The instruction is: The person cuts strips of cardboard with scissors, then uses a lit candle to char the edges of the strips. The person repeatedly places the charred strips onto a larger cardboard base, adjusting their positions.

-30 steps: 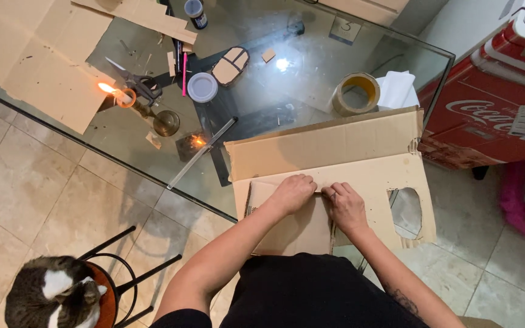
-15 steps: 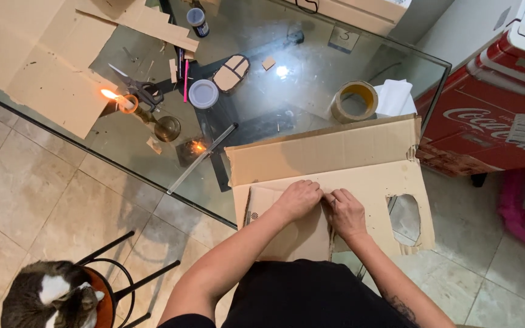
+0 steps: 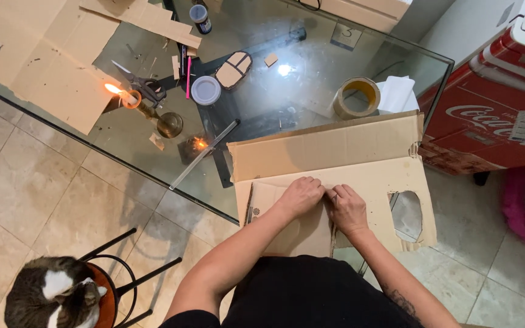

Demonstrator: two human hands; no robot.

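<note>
A large flattened cardboard sheet (image 3: 347, 146) with a cut-out hole (image 3: 406, 214) lies on the near corner of the glass table (image 3: 287, 103). A smaller cardboard piece (image 3: 296, 234) rests on top of it, near my body. My left hand (image 3: 301, 196) presses down on the upper edge of the smaller piece with curled fingers. Beside it and touching it, my right hand (image 3: 347, 208) pinches the same edge. What lies under the fingers is hidden.
A lit candle (image 3: 124, 96), scissors (image 3: 144, 85), a white lid (image 3: 205, 90), a metal ruler (image 3: 203, 154), a tape roll (image 3: 356, 97) and cardboard scraps (image 3: 44, 61) sit on the table. A red cooler (image 3: 499, 115) stands right. A cat (image 3: 53, 297) rests on a stool at bottom left.
Both hands stay on the small cardboard's upper edge, shifting only slightly closer together. The view wobbles a little.
</note>
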